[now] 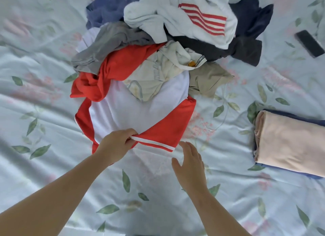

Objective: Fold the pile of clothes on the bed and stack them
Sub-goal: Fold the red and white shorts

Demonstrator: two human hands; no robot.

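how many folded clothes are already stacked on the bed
2, both at the right edge of the bed: a peach folded garment on top, and a blue folded garment beneath it, only its edges showing. More could be hidden between them.

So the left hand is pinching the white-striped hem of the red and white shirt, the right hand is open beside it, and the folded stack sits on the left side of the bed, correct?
Not quite. The head view shows the folded stack, peach fabric on top of blue, on the right side of the bed, not the left. The rest holds: the left hand pinches the white-striped hem of the red and white shirt, and the right hand is open beside it.
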